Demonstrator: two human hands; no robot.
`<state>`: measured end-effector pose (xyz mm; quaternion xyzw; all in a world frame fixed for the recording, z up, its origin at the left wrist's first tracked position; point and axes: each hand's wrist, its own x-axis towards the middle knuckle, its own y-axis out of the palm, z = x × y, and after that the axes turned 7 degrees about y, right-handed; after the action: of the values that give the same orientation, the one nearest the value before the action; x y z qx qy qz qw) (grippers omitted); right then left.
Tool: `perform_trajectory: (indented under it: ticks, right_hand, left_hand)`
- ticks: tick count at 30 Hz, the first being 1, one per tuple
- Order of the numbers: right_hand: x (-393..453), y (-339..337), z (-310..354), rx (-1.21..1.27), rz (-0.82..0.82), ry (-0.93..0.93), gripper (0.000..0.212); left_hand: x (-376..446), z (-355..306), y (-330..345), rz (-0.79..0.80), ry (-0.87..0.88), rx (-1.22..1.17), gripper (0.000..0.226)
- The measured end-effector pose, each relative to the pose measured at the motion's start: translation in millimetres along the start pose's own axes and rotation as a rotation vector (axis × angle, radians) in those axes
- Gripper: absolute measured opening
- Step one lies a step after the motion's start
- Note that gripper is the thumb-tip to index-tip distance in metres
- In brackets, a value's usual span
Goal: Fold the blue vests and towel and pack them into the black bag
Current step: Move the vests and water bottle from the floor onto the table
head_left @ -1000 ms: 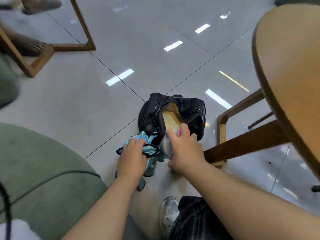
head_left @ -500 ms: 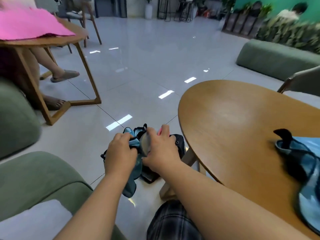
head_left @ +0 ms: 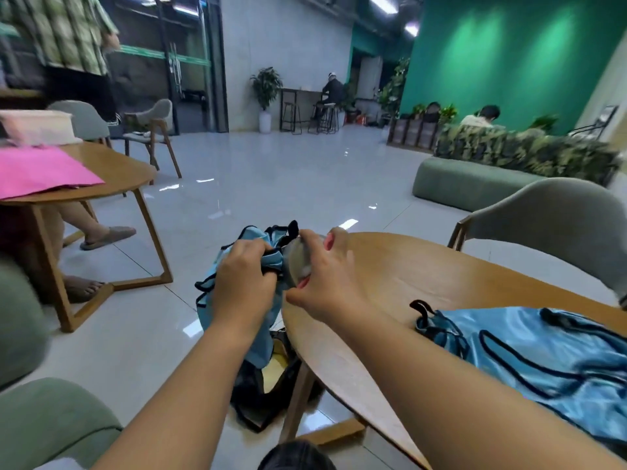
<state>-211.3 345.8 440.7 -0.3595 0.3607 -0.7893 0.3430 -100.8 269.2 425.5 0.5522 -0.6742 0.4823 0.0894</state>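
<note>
Left hand (head_left: 242, 286) grips bunched blue vest (head_left: 237, 334), fabric hanging below the fist. Right hand (head_left: 325, 283) pinches grey towel (head_left: 298, 262) just beside it. Black bag (head_left: 268, 388) well below both.

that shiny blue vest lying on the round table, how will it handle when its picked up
The blue vest on the table will probably go floppy: it lies crumpled with loose folds. Its glossy sheen suggests slippery fabric that could slide out of a loose grip. It looks thin, so likely light.
</note>
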Motion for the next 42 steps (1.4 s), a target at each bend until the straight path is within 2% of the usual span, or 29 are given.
perform_trajectory:
  ticks: [11, 17, 22, 27, 32, 39, 42]
  right_hand:
    - [15.2, -122.8, -67.2, -0.095, -0.11, 0.128, 0.082]
    - [33.1, -160.4, -118.9, -0.186, -0.127, 0.249, 0.084]
    - [50.7, -177.5, -171.3, -0.244, -0.109, 0.38, 0.083]
    - [70.2, -186.3, -214.5, -0.283, -0.09, 0.48, 0.087]
    - [93.4, -185.3, -248.3, -0.29, -0.08, 0.538, 0.083]
    - [127.4, -175.9, -267.4, -0.297, -0.007, 0.57, 0.078]
    - [138.1, -170.4, -272.0, -0.293, 0.005, 0.577, 0.076]
  left_hand:
    - [43.8, -106.8, 46.1, 0.147, 0.212, -0.2, 0.033]
    - [63.4, -138.5, 93.2, 0.315, 0.238, -0.302, 0.037]
    - [73.6, -158.8, 134.4, 0.452, 0.277, -0.285, 0.036]
    - [79.3, -156.5, 177.1, 0.582, 0.262, -0.376, 0.046]
    - [78.0, -142.5, 213.6, 0.737, 0.225, -0.303, 0.055]
    - [74.0, -131.4, 243.7, 0.919, 0.183, -0.322, 0.068]
    - [70.9, -127.6, 252.3, 1.001, 0.166, -0.319, 0.06]
